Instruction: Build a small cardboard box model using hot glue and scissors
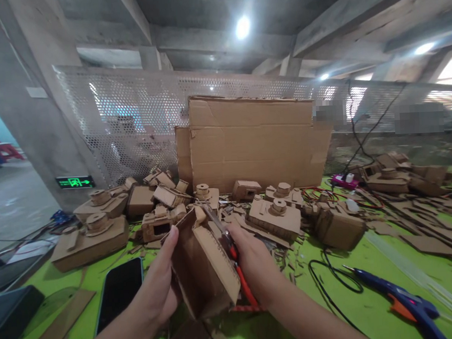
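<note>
An open, hollow cardboard box [191,271] is tilted in front of me, its inside facing up. My left hand [163,282] is closed round its left side, thumb on the upper edge. In my right hand [254,265] are red-handled scissors [243,283], their metal blades pointing up and away along the box's folded right flap [217,257]. The blade tips lie near the box's far corner, and whether they touch the cardboard I cannot tell. The fingers of my right hand are partly hidden behind the handles.
Several cardboard models with round knobs, such as one at left [105,239] and one at right [276,219], stand on the green table [291,296]. A phone [121,291] lies left. A blue glue gun [394,287] with its cord lies right. A large cardboard sheet [255,143] stands behind.
</note>
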